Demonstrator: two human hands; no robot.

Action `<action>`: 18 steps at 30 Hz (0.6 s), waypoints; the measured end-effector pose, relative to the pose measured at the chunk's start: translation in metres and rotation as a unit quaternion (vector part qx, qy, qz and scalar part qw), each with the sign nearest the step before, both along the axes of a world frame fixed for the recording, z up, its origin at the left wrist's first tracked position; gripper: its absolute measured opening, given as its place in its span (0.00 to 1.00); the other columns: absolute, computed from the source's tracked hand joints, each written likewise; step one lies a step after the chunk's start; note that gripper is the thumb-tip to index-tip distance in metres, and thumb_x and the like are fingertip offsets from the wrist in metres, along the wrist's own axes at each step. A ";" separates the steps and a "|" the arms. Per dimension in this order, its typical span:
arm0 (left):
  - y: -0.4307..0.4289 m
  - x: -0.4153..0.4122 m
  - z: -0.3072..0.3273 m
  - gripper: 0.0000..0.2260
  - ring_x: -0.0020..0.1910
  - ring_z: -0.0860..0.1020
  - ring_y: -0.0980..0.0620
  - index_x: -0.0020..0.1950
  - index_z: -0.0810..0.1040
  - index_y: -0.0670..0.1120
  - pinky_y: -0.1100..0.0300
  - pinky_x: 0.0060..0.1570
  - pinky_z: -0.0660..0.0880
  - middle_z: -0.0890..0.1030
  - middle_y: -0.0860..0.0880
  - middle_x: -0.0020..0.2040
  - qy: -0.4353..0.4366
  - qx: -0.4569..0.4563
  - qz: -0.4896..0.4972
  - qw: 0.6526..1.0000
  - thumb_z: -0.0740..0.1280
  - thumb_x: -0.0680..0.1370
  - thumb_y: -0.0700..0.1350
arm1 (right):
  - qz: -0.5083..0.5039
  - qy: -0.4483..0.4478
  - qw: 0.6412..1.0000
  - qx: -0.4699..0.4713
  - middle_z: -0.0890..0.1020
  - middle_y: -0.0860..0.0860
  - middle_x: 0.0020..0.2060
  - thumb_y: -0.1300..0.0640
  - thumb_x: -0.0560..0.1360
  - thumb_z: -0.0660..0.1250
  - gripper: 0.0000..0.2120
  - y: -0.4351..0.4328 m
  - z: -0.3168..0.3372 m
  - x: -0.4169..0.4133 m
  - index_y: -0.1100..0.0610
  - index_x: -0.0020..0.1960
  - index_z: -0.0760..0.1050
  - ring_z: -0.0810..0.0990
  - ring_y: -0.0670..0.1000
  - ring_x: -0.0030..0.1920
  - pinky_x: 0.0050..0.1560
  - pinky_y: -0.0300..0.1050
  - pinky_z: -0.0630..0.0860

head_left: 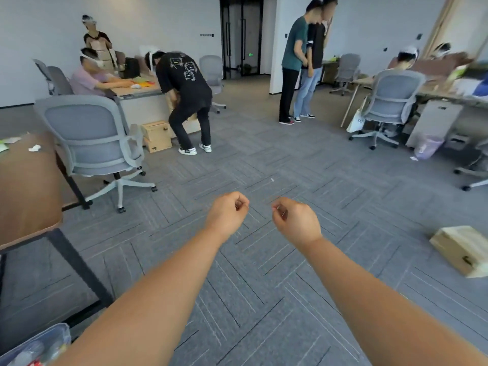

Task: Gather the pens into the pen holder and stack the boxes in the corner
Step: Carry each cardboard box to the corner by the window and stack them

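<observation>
My left hand (pixel 228 213) and my right hand (pixel 295 220) reach forward over the grey carpet, side by side, fingers curled shut with nothing visible in them. A light wooden box (pixel 460 248) lies tilted on the floor at the right, beyond my right forearm. Two more wooden boxes (pixel 156 137) sit stacked on the floor at the left rear, beside a person bending over. No pens or pen holder show in this view.
A brown table (pixel 29 196) with dark legs stands at the left, a grey office chair (pixel 92 143) behind it. A clear plastic bin (pixel 34 344) sits at the bottom left. Several people, desks and chairs (pixel 390 101) line the back and right.
</observation>
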State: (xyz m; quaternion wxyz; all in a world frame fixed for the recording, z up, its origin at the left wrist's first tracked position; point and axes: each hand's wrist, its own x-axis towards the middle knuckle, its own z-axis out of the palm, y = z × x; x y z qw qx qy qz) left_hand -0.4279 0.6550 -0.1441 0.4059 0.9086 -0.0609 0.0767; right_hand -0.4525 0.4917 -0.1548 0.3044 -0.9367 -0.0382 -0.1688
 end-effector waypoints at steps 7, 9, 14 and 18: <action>-0.103 0.060 -0.010 0.05 0.39 0.74 0.52 0.47 0.80 0.44 0.57 0.44 0.73 0.74 0.57 0.35 0.012 0.020 -0.103 0.994 0.64 0.77 0.41 | -0.115 0.016 0.993 0.014 0.80 0.50 0.34 0.58 0.75 0.62 0.07 -0.091 -0.013 0.025 0.57 0.49 0.78 0.80 0.57 0.39 0.40 0.50 0.77; -0.129 0.077 -0.014 0.05 0.40 0.74 0.52 0.47 0.80 0.43 0.56 0.46 0.74 0.76 0.52 0.39 0.013 0.018 -0.134 0.991 0.64 0.76 0.41 | -0.142 0.027 0.989 0.014 0.81 0.50 0.35 0.58 0.75 0.62 0.07 -0.113 -0.018 0.034 0.57 0.49 0.77 0.80 0.56 0.39 0.40 0.48 0.77; -0.190 0.137 -0.026 0.04 0.39 0.74 0.52 0.46 0.80 0.44 0.59 0.44 0.73 0.77 0.51 0.39 0.020 0.017 -0.200 0.979 0.65 0.76 0.41 | -0.212 0.037 0.976 0.009 0.83 0.51 0.37 0.57 0.75 0.62 0.07 -0.165 -0.028 0.070 0.56 0.50 0.78 0.80 0.55 0.39 0.40 0.46 0.76; -0.240 0.200 -0.027 0.04 0.39 0.75 0.51 0.45 0.79 0.45 0.56 0.45 0.75 0.77 0.51 0.38 0.030 0.024 -0.258 0.965 0.65 0.76 0.41 | -0.270 0.047 0.962 0.004 0.84 0.52 0.38 0.57 0.75 0.62 0.08 -0.206 -0.031 0.116 0.57 0.50 0.77 0.81 0.56 0.40 0.41 0.47 0.76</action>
